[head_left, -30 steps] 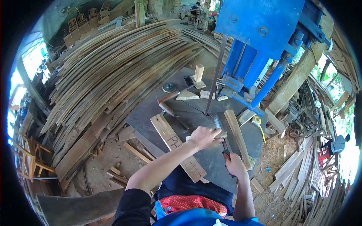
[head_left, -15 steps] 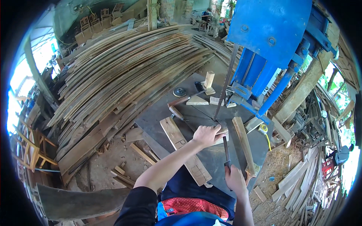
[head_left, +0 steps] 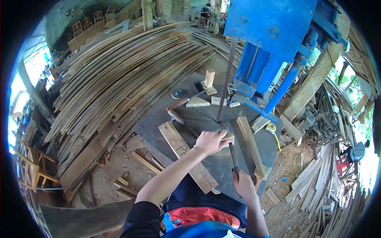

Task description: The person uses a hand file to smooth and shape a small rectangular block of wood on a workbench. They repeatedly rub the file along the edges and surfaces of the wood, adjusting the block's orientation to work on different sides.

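Observation:
My left hand (head_left: 211, 142) is closed around a small pale wooden block (head_left: 228, 138) on the dark bandsaw table (head_left: 158, 117). In my right hand (head_left: 244, 185) is the dark handle of a long, narrow file (head_left: 232, 154); its tip meets the block beside my left thumb. Just beyond the block the bandsaw blade (head_left: 225, 79) runs down into the table. A board with dark marks (head_left: 178, 146) lies under and left of my left forearm. To the right of the file rests a long, shaped wooden piece (head_left: 251, 144).
A wooden-handled tool (head_left: 177, 104), a black disc (head_left: 178, 94) and wood offcuts (head_left: 197, 102) lie farther back on the table. The blue saw frame (head_left: 270, 23) rises beyond. A yellow tape measure (head_left: 271, 127) sits at the right edge. Stacked planks (head_left: 131, 67) fill the left.
The whole view has shifted, so the table and saw appear farther left and slightly higher. Both hands keep their holds on the block and the file.

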The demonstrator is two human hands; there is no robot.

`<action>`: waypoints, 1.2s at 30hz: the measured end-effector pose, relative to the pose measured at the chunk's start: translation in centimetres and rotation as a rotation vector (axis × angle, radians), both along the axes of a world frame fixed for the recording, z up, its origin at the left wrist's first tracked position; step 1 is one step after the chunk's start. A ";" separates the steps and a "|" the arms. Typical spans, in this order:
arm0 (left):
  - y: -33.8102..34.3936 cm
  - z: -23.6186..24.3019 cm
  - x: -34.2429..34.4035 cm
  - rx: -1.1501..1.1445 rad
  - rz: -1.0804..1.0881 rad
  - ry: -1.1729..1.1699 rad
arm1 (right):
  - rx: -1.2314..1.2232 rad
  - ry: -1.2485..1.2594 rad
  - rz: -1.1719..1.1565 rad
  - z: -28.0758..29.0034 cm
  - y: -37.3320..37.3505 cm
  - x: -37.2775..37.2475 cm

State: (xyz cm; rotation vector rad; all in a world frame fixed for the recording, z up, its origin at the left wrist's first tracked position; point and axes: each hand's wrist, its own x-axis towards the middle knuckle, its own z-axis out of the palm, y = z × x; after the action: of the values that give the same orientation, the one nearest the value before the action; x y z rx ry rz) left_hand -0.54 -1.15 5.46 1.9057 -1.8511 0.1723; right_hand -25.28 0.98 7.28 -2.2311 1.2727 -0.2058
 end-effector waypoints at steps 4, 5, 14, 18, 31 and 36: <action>0.6 -0.5 -1.0 -0.062 -0.035 0.005 | 0.029 0.020 -0.019 0.5 -0.1 -0.9; 0.7 -0.6 -1.1 -0.069 -0.039 0.007 | 0.030 0.024 -0.019 0.4 0.0 -1.3; 1.2 -0.4 -1.2 -0.070 -0.034 0.023 | -0.019 0.035 0.016 0.9 -0.3 -1.3; 1.3 -0.6 -0.9 -0.098 -0.066 0.035 | -0.001 0.041 0.032 1.5 -0.4 -1.6; 2.1 -0.4 -1.1 -0.069 -0.136 -0.050 | 0.098 0.100 0.108 3.6 -2.0 -3.2; 1.5 -1.0 -1.5 -0.043 -0.213 -0.087 | 0.136 0.116 0.078 4.2 -2.1 -2.4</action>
State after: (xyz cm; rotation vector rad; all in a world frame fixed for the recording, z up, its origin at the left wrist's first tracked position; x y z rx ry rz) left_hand -2.03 0.38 4.49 1.6824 -2.0758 0.2261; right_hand -27.65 -1.17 11.46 -2.1969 1.2183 0.0393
